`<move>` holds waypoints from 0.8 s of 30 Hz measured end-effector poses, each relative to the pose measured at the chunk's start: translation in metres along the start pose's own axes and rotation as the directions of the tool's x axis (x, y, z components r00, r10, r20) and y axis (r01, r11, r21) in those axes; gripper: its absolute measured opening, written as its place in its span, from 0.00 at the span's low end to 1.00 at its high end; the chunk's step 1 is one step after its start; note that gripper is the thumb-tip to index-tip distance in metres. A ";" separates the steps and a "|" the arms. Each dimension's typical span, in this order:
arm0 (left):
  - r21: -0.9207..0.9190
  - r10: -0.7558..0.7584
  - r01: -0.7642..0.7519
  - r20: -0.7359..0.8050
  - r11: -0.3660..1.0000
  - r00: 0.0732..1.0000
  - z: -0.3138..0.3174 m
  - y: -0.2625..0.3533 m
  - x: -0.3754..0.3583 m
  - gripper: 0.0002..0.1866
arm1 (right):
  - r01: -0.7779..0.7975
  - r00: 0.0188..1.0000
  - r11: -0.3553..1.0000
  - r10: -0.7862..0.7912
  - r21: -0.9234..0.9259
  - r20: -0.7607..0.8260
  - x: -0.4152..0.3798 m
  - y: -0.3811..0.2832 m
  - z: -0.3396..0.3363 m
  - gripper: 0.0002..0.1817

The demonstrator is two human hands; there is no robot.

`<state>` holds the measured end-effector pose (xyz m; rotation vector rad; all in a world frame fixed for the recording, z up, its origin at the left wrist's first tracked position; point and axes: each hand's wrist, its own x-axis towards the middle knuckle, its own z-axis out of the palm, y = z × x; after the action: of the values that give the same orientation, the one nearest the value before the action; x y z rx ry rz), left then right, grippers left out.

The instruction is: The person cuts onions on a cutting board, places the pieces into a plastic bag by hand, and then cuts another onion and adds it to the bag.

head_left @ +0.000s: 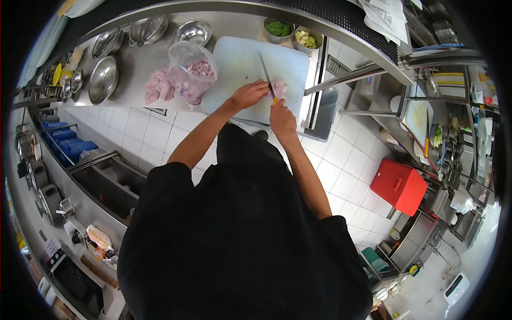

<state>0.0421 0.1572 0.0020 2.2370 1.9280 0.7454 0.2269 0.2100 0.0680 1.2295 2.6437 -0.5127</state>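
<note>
Now the right hand (281, 118) is gripping a knife (266, 72), its blade lying over pale pink raw meat (279, 87) that the left hand (248, 94) is pressing down on the white cutting board (234, 64).

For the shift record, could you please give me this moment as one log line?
left hand: steadies meat piece | right hand: grips knife | surface: cutting board | nearby: bag of meat

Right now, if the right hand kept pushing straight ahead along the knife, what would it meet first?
The right hand points up the cutting board along the knife. The meat piece sits just ahead, so it probably comes first; beyond lie the bowls of greens, though depth is unclear.
</note>
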 end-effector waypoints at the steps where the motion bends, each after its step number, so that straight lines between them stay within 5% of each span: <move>1: 0.019 0.011 -0.012 0.034 1.000 0.999 -0.001 0.001 0.000 0.08 | -0.008 1.000 1.000 0.008 -0.006 0.004 -0.001 0.002 0.011 0.19; 7: -0.097 -0.003 0.001 -0.023 0.995 1.000 0.004 -0.003 0.000 0.08 | -0.004 1.000 1.000 0.004 -0.001 -0.005 0.012 -0.001 0.013 0.18; 10: 0.054 0.033 -0.033 0.002 0.998 0.999 0.007 -0.004 -0.003 0.07 | -0.013 1.000 0.999 0.014 0.035 -0.021 0.011 0.005 0.033 0.19; 24: 0.024 0.021 -0.019 -0.053 1.000 0.998 0.014 -0.012 -0.010 0.09 | -0.011 1.000 1.000 0.011 0.012 0.027 0.006 -0.005 0.013 0.19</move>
<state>0.0363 0.1534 -0.0184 2.2763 1.9508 0.7968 0.2190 0.2062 0.0549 1.2315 2.6140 -0.5401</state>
